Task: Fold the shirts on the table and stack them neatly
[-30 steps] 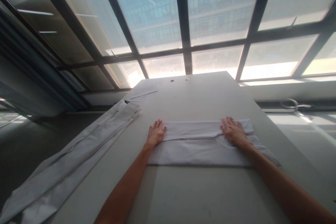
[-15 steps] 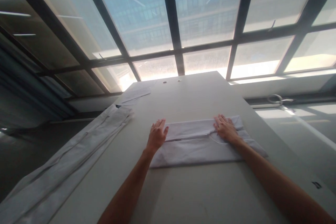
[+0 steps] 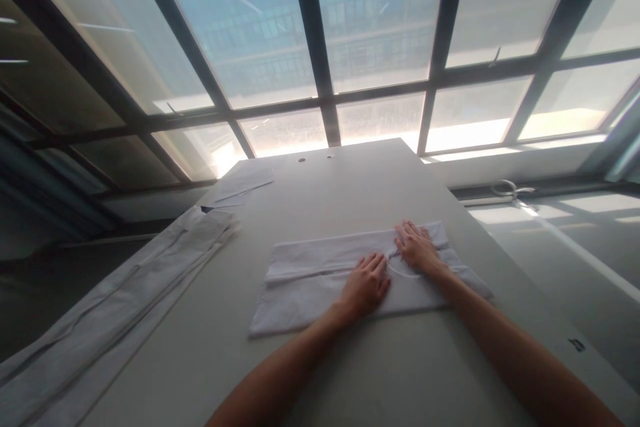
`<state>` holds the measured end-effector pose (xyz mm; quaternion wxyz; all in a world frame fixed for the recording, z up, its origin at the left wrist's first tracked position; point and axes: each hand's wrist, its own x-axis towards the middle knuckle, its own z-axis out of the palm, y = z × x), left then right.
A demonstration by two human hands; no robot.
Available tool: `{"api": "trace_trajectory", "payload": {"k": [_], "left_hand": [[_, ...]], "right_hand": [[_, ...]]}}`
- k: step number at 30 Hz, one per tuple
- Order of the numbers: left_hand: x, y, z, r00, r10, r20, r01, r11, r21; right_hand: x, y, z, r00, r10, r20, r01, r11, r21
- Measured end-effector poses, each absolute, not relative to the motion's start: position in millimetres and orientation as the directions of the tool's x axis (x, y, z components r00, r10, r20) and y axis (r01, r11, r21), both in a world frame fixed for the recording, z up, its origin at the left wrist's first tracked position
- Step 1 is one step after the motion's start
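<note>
A folded white cloth piece lies flat on the white table, with a seam or fold line running along its length. A thin white cord loops out on its right part. My left hand rests palm down on the middle of the cloth, fingers stretched out. Just to its right, my right hand lies flat near the cloth's far right corner, beside the cord. Neither hand grips anything that I can see.
Long white fabric pieces are laid along the table's left edge, with flatter white pieces beyond them. The white table reaches toward tall framed windows. A coiled white cord or strap is on the right, past the table edge.
My left hand has moved right, from the cloth's left end to its middle, uncovering that end. My right hand stays at the same spot on the cloth. The view has shifted slightly.
</note>
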<state>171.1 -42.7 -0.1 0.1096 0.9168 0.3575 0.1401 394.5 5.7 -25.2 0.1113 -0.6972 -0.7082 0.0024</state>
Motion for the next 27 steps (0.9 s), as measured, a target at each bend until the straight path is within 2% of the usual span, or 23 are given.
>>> {"api": "trace_trajectory", "payload": {"k": [8, 12, 17, 27], "left_hand": [[166.0, -45.2, 3.2, 0.740, 0.669, 0.066, 0.640, -0.731, 0.237], [166.7, -44.3, 2.6, 0.736, 0.673, 0.066, 0.641, -0.726, 0.248], [166.7, -44.2, 1.1, 0.735, 0.674, 0.073, 0.639, -0.725, 0.256], [167.1, -45.4, -1.1, 0.729, 0.676, 0.107, 0.637, -0.727, 0.257]], "right_hand": [[392.9, 4.9, -23.8, -0.002, 0.988, 0.156, 0.988, 0.026, -0.155], [392.8, 3.7, -26.4, 0.011, 0.984, 0.178, 0.989, 0.015, -0.146], [390.6, 0.3, -29.3, 0.114, 0.963, 0.242, 0.989, -0.086, -0.121], [388.7, -1.6, -23.2, 0.128, 0.957, 0.260, 0.985, -0.093, -0.145]]}}
